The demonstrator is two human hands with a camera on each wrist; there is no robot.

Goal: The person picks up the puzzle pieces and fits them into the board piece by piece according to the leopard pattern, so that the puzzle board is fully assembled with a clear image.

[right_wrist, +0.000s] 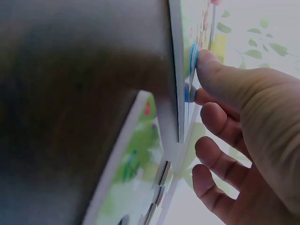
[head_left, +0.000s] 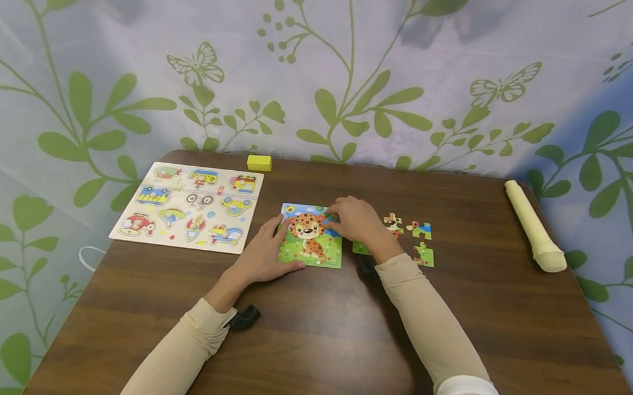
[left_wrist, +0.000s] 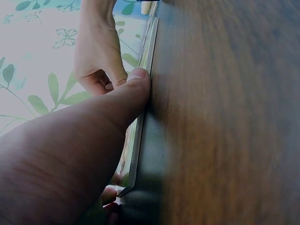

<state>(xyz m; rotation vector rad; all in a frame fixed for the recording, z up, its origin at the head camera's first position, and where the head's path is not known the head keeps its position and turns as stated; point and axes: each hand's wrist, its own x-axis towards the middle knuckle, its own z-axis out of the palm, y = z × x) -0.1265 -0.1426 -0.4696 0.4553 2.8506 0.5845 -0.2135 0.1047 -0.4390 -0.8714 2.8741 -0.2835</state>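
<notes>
A square jigsaw puzzle (head_left: pixel 310 247) with a spotted cub on green grass lies on the table in front of me. My left hand (head_left: pixel 264 251) rests along its left side, thumb at the lower edge and fingers at the left edge. In the left wrist view the thumb (left_wrist: pixel 138 77) presses against the board's rim. My right hand (head_left: pixel 354 222) is over the puzzle's upper right corner. Its thumb and index finger pinch a blue-edged puzzle piece (right_wrist: pixel 192 58) there, while the other fingers stay loosely bent. Loose puzzle pieces (head_left: pixel 423 254) lie right of the board, partly hidden by the right wrist.
A white peg board (head_left: pixel 211 208) with vehicle pictures lies at the left. Behind it sits a yellow block (head_left: pixel 259 163) near the table's back edge. A cream-coloured tube (head_left: pixel 535 228) with a flared end lies at the far right of the brown table (head_left: pixel 311 348).
</notes>
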